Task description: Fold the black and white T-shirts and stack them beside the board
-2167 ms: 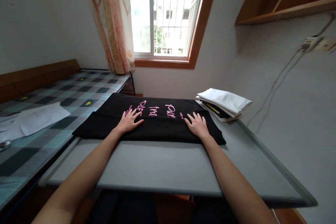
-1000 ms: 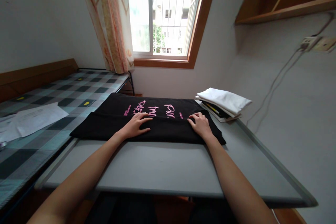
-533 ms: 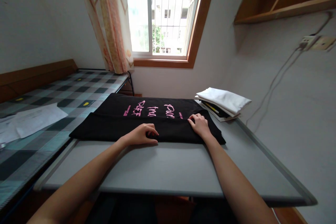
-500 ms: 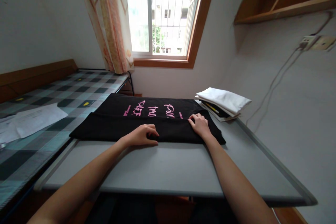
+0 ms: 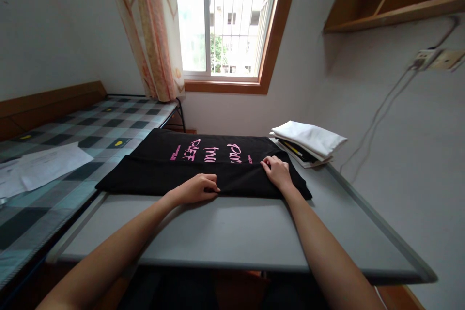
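A black T-shirt (image 5: 145, 174) with pink lettering lies across the table, its near part folded over so that the fold's edge covers some of the letters. At the middle of the near edge, my left hand (image 5: 198, 188) pinches the black cloth between thumb and curled fingers. Farther right, my right hand (image 5: 276, 170) is closed on the edge of the folded-over layer, its fingertips beside the lettering. The shirt's right end reaches past my right wrist.
The light grey table (image 5: 232, 232) has a raised grey rim. At its back right corner stands a pile of folded clothes (image 5: 308, 138), white on top. To the left is a bed with a checked sheet (image 5: 138, 116) and papers (image 5: 54, 167) on it.
My left hand's fingers have closed from an open curl into a pinch at the shirt's near edge. My right hand has stayed almost in place.
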A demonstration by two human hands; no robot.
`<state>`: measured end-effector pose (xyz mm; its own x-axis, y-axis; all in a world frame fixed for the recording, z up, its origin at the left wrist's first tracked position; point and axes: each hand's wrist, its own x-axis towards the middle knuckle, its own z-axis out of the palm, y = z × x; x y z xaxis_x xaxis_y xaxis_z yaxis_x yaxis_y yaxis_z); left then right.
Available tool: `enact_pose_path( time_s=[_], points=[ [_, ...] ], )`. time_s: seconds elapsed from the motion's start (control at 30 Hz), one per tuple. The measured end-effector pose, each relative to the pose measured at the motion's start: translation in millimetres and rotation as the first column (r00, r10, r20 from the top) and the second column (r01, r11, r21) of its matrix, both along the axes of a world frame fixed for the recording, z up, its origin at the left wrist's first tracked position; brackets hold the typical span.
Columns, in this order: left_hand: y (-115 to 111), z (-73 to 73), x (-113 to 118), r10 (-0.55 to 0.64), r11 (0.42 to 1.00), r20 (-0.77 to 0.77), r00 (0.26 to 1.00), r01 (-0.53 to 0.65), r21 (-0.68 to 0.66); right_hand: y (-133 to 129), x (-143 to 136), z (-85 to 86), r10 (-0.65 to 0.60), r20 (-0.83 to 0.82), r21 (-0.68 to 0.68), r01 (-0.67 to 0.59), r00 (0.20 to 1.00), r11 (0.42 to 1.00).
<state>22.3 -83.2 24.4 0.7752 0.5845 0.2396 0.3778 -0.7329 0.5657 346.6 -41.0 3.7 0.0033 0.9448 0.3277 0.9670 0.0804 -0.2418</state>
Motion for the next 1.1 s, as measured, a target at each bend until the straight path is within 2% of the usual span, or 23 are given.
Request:
enact_pose_path(
  time_s=[0.13, 0.2, 0.27, 0.4, 0.47, 0.57, 0.73, 0.93, 1.0, 1.1],
  points=[
    [6, 0.3, -2, 0.099, 0.995, 0.028, 0.995, -0.100, 0.028, -1, 0, -0.4, -0.016, 0.018, -0.037, 0.016, 1.000, 0.999],
    [13, -1.4, -5, 0.188, 0.975, 0.053, 0.981, -0.193, 0.106, -2, 0, 1.0, -0.005, -0.002, 0.001, 0.005, 1.000, 1.000],
    [20, -4.8, -10, 0.272, 0.941, 0.032, 0.962, -0.273, 0.202, -1, -3, 2.8, 0.062, -0.053, 0.059, -0.059, 0.997, 0.997],
    [28, -15.7, -17, 0.379, 0.896, -0.154, 0.913, -0.320, 0.309, -2, -18, 1.8, 0.304, -0.149, 0.122, -0.288, 0.941, 0.950],
    [29, -20.6, -18, 0.394, 0.899, -0.262, 0.881, -0.311, 0.307, -4, -28, -1.6, 0.383, -0.136, 0.093, -0.374, 0.914, 0.923],
    [28, -24.3, -17, 0.401, 0.903, -0.359, 0.843, -0.297, 0.312, -6, -39, -7.2, 0.422, -0.040, -0.017, -0.423, 0.906, 0.906],
    [28, -24.8, -15, 0.399, 0.903, -0.391, 0.830, -0.279, 0.328, -6, -41, -10.1, 0.402, 0.051, -0.163, -0.390, 0.914, 0.906],
    [34, -24.7, -20, 0.407, 0.901, -0.361, 0.839, -0.304, 0.310, -5, -40, -7.2, 0.391, 0.046, -0.155, -0.380, 0.919, 0.912],
    [39, -23.7, -28, 0.446, 0.883, -0.327, 0.833, -0.349, 0.315, -5, -36, -5.5, 0.336, 0.047, -0.124, -0.329, 0.941, 0.936],
    [50, -22.8, -44, 0.575, 0.807, -0.290, 0.765, -0.472, 0.355, -3, -24, -3.2, 0.167, 0.063, -0.083, -0.161, 0.984, 0.983]
  ],
)
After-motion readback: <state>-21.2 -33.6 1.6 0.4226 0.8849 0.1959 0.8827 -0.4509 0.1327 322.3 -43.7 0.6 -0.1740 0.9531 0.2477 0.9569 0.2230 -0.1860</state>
